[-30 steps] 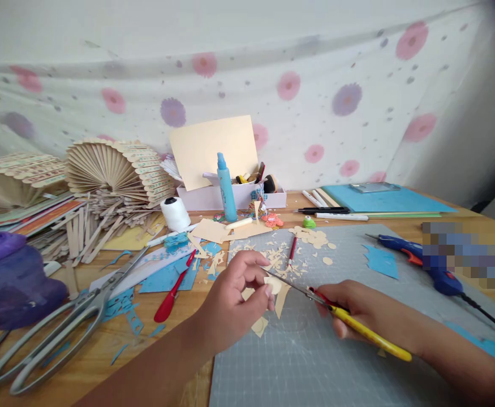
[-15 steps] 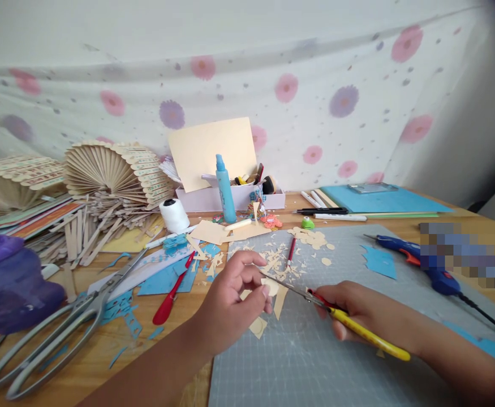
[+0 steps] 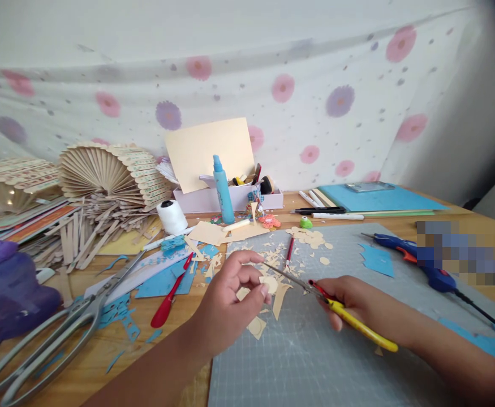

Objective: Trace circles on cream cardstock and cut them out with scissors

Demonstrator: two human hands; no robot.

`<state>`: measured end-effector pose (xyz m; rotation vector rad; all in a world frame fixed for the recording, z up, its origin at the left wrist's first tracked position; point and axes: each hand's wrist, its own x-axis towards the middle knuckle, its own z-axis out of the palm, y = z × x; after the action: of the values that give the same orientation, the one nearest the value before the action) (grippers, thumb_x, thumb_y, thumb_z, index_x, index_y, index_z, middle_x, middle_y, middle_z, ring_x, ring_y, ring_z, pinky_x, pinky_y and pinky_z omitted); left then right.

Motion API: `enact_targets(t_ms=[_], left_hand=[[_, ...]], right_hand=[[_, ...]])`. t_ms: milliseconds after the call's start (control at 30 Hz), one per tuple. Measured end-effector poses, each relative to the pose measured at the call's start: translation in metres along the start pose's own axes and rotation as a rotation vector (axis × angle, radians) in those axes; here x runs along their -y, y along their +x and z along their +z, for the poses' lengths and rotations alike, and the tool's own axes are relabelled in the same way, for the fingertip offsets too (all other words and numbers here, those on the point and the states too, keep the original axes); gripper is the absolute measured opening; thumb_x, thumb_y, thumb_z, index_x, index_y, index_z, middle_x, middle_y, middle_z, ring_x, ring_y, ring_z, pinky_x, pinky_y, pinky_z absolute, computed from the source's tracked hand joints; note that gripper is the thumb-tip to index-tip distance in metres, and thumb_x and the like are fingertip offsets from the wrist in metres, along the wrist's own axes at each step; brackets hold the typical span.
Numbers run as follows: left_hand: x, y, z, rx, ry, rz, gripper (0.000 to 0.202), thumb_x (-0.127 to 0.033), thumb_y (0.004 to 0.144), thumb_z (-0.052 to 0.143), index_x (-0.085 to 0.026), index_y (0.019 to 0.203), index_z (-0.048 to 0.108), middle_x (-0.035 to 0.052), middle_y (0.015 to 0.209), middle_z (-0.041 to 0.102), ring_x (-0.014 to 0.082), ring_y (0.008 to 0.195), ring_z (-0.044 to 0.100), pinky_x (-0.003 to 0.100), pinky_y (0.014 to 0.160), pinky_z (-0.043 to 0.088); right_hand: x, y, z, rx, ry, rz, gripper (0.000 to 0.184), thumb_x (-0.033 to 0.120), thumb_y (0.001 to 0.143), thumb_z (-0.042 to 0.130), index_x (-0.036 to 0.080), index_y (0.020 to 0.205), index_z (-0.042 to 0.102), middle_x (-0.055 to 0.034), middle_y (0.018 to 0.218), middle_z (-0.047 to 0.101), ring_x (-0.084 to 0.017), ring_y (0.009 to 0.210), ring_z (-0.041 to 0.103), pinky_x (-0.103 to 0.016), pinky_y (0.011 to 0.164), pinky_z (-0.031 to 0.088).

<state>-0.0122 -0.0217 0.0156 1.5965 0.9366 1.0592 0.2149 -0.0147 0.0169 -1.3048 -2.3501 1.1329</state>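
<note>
My left hand pinches a small piece of cream paper between thumb and fingers. My right hand grips small scissors with yellow and red handles. Their blades point left, and the tip is close to my left fingers and the paper. Under my hands lies a grey cutting mat. Cream paper snippets are scattered on it beyond my left hand. A cut-out with a drawn circle rests below my left thumb. A red pencil-like stick lies among the scraps.
Large metal shears and a red-handled tool lie at left, near a purple container. A blue bottle stands behind. Cream circles lie on the mat's far part. A blue glue gun with a cord sits at right.
The scissors and my right hand have shifted slightly left, with the yellow handle swung a little up. The left hand still pinches the paper. The whole view has moved slightly.
</note>
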Motion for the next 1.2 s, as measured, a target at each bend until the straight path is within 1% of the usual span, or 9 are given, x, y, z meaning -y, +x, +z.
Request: enact_targets(t_ms=[167, 267, 333, 500, 633, 800, 933, 1033, 1200], left_hand=[[0.005, 0.009, -0.002, -0.083, 0.018, -0.058, 0.03, -0.021, 0.076, 0.053, -0.025, 0.105, 0.045, -0.0028, 0.072, 0.057, 0.0125, 0.076, 0.06, 0.022, 0.064, 0.042], [0.01, 0.018, -0.005, -0.129, 0.005, -0.104, 0.016, -0.022, 0.074, 0.056, -0.02, 0.089, 0.053, -0.0005, 0.075, 0.061, 0.0136, 0.079, 0.061, 0.022, 0.067, 0.042], [0.013, 0.022, -0.005, -0.154, -0.06, -0.143, 0.011, -0.022, 0.072, 0.058, -0.018, 0.079, 0.051, -0.0014, 0.07, 0.062, 0.0137, 0.077, 0.062, 0.023, 0.068, 0.042], [0.017, 0.023, -0.003, -0.178, -0.206, -0.207, 0.017, -0.029, 0.073, 0.058, -0.018, 0.073, 0.045, 0.0006, 0.073, 0.066, 0.0146, 0.077, 0.062, 0.025, 0.068, 0.043], [0.022, 0.022, -0.004, -0.198, -0.216, -0.136, 0.014, -0.03, 0.073, 0.058, -0.017, 0.069, 0.055, -0.0018, 0.065, 0.06, 0.01, 0.066, 0.056, 0.023, 0.062, 0.042], [0.022, 0.026, 0.0, -0.221, -0.376, -0.106, 0.012, -0.027, 0.072, 0.059, -0.016, 0.066, 0.058, -0.0041, 0.055, 0.053, 0.007, 0.052, 0.049, 0.021, 0.054, 0.04], [0.017, 0.025, 0.003, -0.256, -0.482, -0.118, 0.009, -0.02, 0.067, 0.063, -0.016, 0.068, 0.055, -0.0028, 0.059, 0.06, 0.0086, 0.057, 0.055, 0.022, 0.059, 0.044], [0.014, 0.023, 0.004, -0.227, -0.507, -0.159, 0.014, -0.017, 0.066, 0.063, -0.017, 0.069, 0.05, -0.0008, 0.063, 0.065, 0.0116, 0.061, 0.06, 0.026, 0.063, 0.046], [0.012, 0.022, 0.004, -0.197, -0.457, -0.191, 0.015, -0.025, 0.07, 0.06, -0.016, 0.067, 0.049, 0.0019, 0.064, 0.066, 0.0146, 0.062, 0.063, 0.027, 0.063, 0.047]], right_hand=[[-0.013, -0.007, -0.002, -0.051, -0.112, -0.101, 0.007, 0.025, 0.079, 0.042, 0.018, 0.077, 0.043, 0.0011, 0.068, 0.046, -0.012, 0.06, 0.042, -0.021, 0.054, 0.038], [-0.017, -0.01, -0.004, -0.071, -0.132, -0.11, 0.016, 0.033, 0.084, 0.038, 0.019, 0.083, 0.045, -0.0007, 0.072, 0.048, -0.014, 0.062, 0.044, -0.024, 0.057, 0.041], [-0.017, -0.01, -0.004, -0.108, -0.119, -0.112, 0.018, 0.035, 0.084, 0.037, 0.019, 0.083, 0.046, -0.0012, 0.072, 0.05, -0.014, 0.063, 0.046, -0.024, 0.057, 0.042], [-0.013, -0.003, -0.003, -0.134, -0.131, -0.079, 0.019, 0.036, 0.083, 0.037, 0.019, 0.08, 0.046, -0.0018, 0.072, 0.051, -0.015, 0.064, 0.048, -0.027, 0.059, 0.043], [-0.01, 0.0, -0.001, -0.117, -0.195, -0.005, 0.018, 0.034, 0.081, 0.038, 0.02, 0.081, 0.049, -0.0038, 0.074, 0.055, -0.018, 0.067, 0.052, -0.031, 0.061, 0.045], [-0.006, 0.001, 0.001, -0.074, -0.216, 0.012, 0.019, 0.032, 0.078, 0.043, 0.021, 0.085, 0.056, -0.0045, 0.076, 0.061, -0.02, 0.071, 0.057, -0.029, 0.06, 0.046], [0.0, 0.002, 0.002, -0.06, -0.206, 0.047, 0.018, 0.03, 0.077, 0.043, 0.021, 0.082, 0.058, -0.0054, 0.081, 0.063, -0.022, 0.077, 0.058, -0.03, 0.062, 0.046], [0.002, 0.003, 0.003, -0.069, -0.178, 0.057, 0.015, 0.028, 0.075, 0.046, 0.021, 0.079, 0.058, -0.0045, 0.082, 0.064, -0.022, 0.077, 0.058, -0.03, 0.065, 0.047], [0.0, 0.003, 0.005, -0.076, -0.143, 0.048, 0.013, 0.029, 0.074, 0.05, 0.021, 0.077, 0.06, -0.0035, 0.078, 0.065, -0.021, 0.073, 0.058, -0.029, 0.066, 0.046]])
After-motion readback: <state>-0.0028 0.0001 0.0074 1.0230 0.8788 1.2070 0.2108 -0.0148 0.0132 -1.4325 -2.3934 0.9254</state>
